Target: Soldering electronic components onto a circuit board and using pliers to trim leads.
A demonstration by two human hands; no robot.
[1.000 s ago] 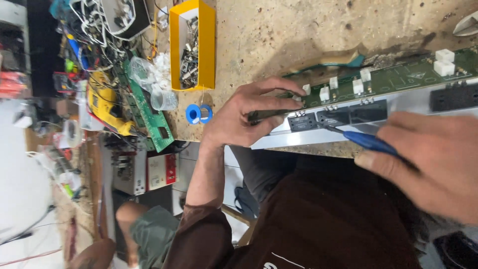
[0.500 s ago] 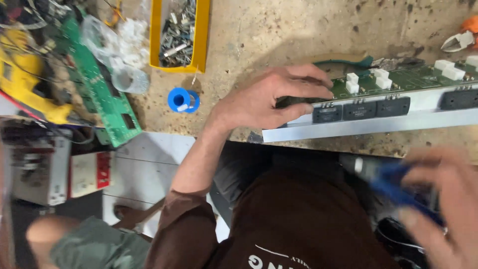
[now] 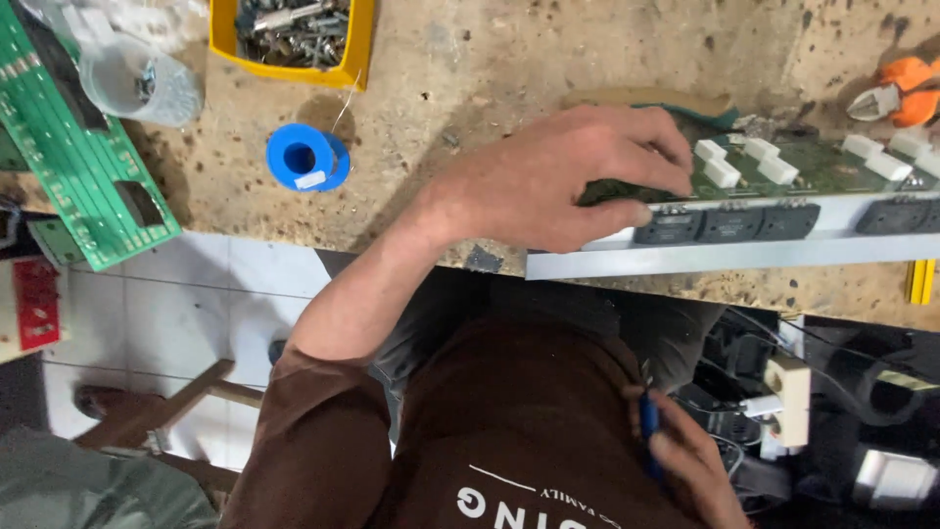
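My left hand (image 3: pixel 578 176) lies flat over the near end of a long green circuit board (image 3: pixel 783 171) with white connectors and a grey metal front strip with black sockets (image 3: pixel 744 240); the fingers press the board's edge on the worn bench. My right hand (image 3: pixel 690 460) is down by my lap, below the bench edge, with its fingers closed around a blue-handled tool (image 3: pixel 649 426) whose tip is hidden.
A blue solder spool (image 3: pixel 305 157) sits left of my left arm. A yellow bin of screws (image 3: pixel 294 29), a clear plastic cup (image 3: pixel 137 78) and another green board (image 3: pixel 73 157) are at the far left. Orange cutters (image 3: pixel 901 98) lie at the right. A white power strip (image 3: pixel 788 402) hangs under the bench.
The view has shifted right and closer. My right hand with the blue tool dropped from beside the board down to my lap. My left hand stays on the board.
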